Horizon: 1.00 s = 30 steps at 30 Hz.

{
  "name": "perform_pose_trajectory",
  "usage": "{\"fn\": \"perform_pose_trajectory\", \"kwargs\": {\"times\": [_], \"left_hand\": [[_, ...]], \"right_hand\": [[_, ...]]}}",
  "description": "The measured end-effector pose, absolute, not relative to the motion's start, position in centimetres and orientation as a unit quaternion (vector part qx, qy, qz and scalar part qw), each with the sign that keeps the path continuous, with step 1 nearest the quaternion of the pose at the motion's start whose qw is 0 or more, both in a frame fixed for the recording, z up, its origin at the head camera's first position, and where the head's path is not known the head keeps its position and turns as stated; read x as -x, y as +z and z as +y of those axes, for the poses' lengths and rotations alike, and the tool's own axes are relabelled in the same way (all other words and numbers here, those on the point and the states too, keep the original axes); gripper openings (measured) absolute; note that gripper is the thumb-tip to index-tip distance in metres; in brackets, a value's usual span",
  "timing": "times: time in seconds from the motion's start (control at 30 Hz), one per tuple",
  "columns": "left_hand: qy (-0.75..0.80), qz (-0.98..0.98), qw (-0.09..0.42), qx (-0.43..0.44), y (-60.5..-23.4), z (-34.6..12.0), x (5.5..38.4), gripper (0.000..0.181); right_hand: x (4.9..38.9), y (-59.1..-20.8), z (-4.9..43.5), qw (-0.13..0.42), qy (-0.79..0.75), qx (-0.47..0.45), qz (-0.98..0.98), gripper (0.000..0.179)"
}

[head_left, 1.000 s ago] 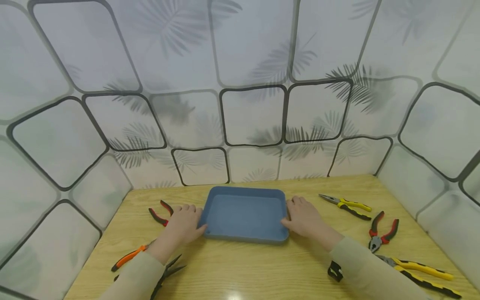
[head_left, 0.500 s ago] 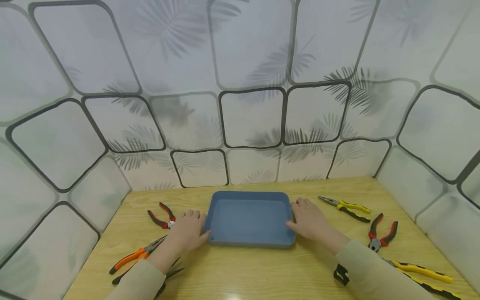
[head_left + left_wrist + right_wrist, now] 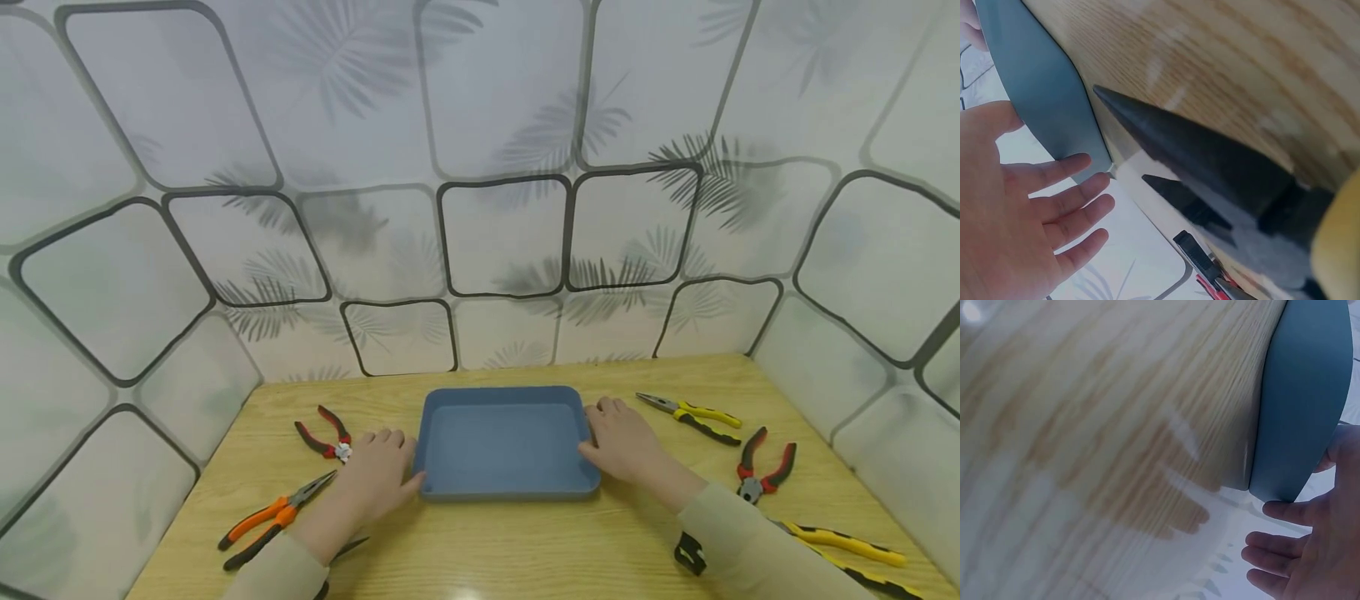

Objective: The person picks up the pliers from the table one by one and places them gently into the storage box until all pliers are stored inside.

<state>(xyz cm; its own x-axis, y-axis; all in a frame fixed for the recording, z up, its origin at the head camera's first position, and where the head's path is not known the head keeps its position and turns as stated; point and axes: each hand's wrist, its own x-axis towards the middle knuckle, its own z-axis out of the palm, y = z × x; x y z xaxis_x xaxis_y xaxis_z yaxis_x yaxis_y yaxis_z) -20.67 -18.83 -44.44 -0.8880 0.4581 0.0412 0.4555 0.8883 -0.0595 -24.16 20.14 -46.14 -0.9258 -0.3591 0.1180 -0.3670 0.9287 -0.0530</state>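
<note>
A shallow blue rectangular tray (image 3: 508,492) rests on the wooden table between my two hands. At its left end, my left hand (image 3: 380,473) lies with fingers extended, thumb near the front corner. The left wrist view has those fingers straight, the index finger against the outer wall of the tray (image 3: 1054,94) and the thumb at its rim. My right hand (image 3: 621,440) is at the opposite end, thumb at the rim. In the right wrist view its index finger touches the end of the tray (image 3: 1300,394), while the other fingers stretch out loosely.
Left of the tray lie red-handled pliers (image 3: 327,442), orange-handled long-nose pliers (image 3: 277,508) and dark-jawed pliers (image 3: 1197,150) partly under my left forearm. On the right are yellow long-nose pliers (image 3: 690,414), red-and-black pliers (image 3: 757,479) and another yellow-handled pair (image 3: 847,542). A patterned wall (image 3: 502,233) encloses the table.
The tray has slid slightly right and toward me, its edges now straighter to the table. Both hands have moved along with it. More of the orange pliers shows.
</note>
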Motion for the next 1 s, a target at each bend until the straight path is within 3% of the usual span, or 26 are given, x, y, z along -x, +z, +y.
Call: {"fn": "perform_pose_trajectory", "kwargs": {"times": [0.17,1.0], "left_hand": [[0.011,-0.973,0.001,0.230,-44.3,-18.6,20.4,0.058],[0.024,-0.962,0.054,0.265,-44.8,-18.0,18.8,0.041]], "right_hand": [[23.8,-45.7,20.2,0.057,0.041,-0.186,-0.980,0.053],[22.9,-47.0,21.3,0.106,0.035,-0.207,-0.972,0.037]]}}
